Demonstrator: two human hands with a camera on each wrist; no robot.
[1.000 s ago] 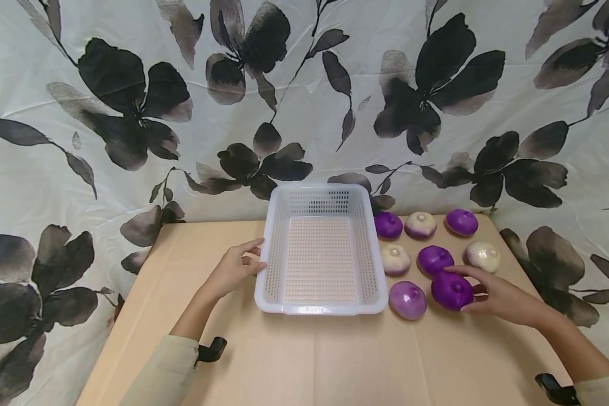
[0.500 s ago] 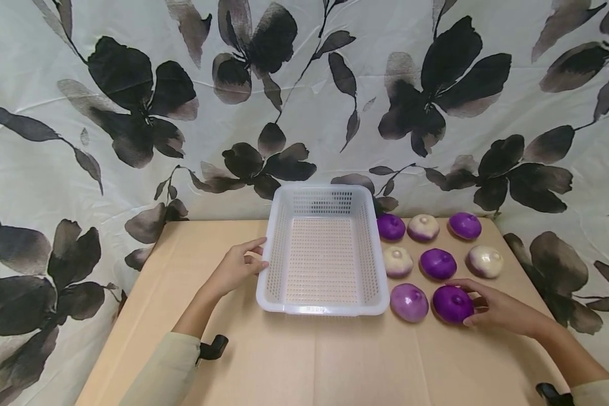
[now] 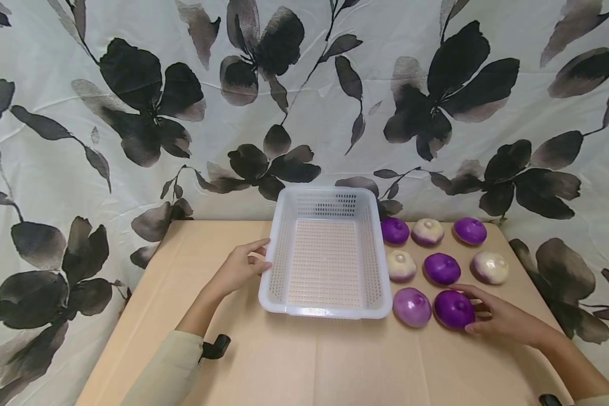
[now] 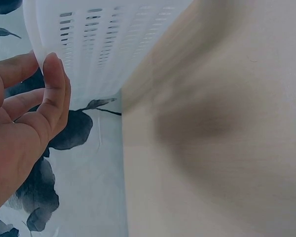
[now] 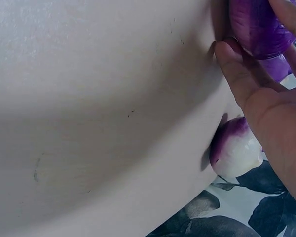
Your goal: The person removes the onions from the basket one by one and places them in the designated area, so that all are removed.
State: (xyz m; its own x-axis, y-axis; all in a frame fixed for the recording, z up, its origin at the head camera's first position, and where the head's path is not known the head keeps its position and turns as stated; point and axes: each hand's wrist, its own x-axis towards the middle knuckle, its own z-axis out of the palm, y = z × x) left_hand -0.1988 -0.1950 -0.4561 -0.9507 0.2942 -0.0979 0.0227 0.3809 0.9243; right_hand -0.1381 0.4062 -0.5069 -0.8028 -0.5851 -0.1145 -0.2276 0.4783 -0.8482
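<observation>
A white perforated plastic basket point(image 3: 325, 310) stands at the middle of the table. My left hand point(image 3: 241, 268) pinches its left rim between thumb and fingers, seen close up in the left wrist view at the basket's wall point(image 4: 108, 44). On the right, my right hand point(image 3: 502, 318) curls its fingers and thumb round a dark purple onion point(image 3: 454, 309) in the front row. Part of that onion point(image 5: 259, 29) shows at the top of the right wrist view. Just left of it sits a lighter purple onion point(image 3: 412, 307).
Behind the held onion are two more rows: purple onions point(image 3: 442, 268) and white-and-purple ones point(image 3: 489, 267), point(image 3: 428, 232). The near-left onion point(image 3: 401, 265) sits close to the basket's right side. A floral cloth point(image 3: 304, 113) hangs behind the wooden table point(image 3: 314, 361).
My right hand has brought the dark purple onion slightly toward me and down, apart from the onion behind it. My left hand stays on the basket rim. The head view has shifted slightly.
</observation>
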